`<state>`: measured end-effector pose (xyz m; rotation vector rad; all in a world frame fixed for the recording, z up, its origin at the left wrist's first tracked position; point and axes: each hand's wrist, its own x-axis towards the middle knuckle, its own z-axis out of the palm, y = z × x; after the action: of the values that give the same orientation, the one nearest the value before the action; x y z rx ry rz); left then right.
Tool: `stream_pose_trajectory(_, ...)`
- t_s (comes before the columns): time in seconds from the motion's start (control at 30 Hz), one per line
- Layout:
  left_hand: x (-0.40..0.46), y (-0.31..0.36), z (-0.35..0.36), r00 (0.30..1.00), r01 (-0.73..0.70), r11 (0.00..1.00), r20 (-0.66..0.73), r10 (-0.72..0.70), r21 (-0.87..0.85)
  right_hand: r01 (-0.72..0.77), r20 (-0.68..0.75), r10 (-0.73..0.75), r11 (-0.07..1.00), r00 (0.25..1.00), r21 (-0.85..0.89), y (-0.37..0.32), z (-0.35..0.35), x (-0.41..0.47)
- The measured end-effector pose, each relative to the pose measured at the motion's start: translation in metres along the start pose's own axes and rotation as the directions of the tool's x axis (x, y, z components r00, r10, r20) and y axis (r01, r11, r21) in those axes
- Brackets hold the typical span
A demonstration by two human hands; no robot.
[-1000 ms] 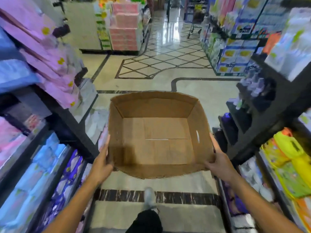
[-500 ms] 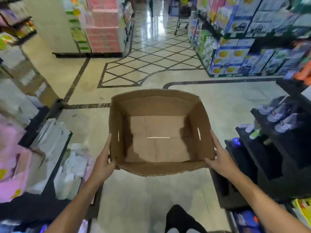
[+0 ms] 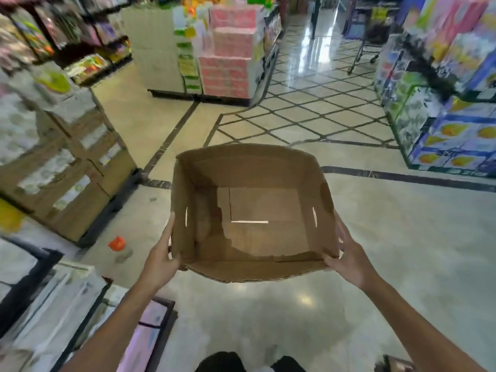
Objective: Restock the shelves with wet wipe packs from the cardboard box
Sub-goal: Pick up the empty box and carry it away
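Cardboard box [image 3: 252, 210]: brown corrugated, open top, nothing inside, held centre above glossy beige floor [image 3: 402, 251] w/ dark inlay lines. Left hand [image 3: 161, 256] flat vs left wall, thumb hooked round near corner. Right hand [image 3: 346, 253] likewise on right wall. Blurred shelving [image 3: 67, 162] far left.

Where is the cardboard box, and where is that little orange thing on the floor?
cardboard box [image 3: 264, 210]: head view, on its bare inside bottom.
orange thing [image 3: 117, 242]: head view, on its middle; too blurred to identify.
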<state>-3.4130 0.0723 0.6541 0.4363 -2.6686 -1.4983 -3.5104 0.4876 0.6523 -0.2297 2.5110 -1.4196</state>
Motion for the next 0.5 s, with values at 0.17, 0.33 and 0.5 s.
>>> stream_pose_trajectory(0.17, 0.088, -0.004, -0.011, 0.994, 0.028, 0.999, -0.103, -0.031, -0.038, 0.058, 0.082, -0.056, 0.998, 0.995, -0.023, -0.026, 0.001, 0.134)
stream_pose_trajectory(0.33, 0.189, -0.029, -0.024, 0.979, 0.097, 0.992, -0.171, -0.11, -0.081, 0.071, 0.168, -0.061, 0.996, 0.984, -0.051, -0.051, 0.027, 0.265)
stream_pose_trajectory(0.5, 0.289, -0.051, -0.058, 0.959, 0.182, 0.976, -0.2, -0.203, -0.117, 0.049, 0.222, -0.037, 0.998, 0.974, -0.047, -0.089, 0.063, 0.382)
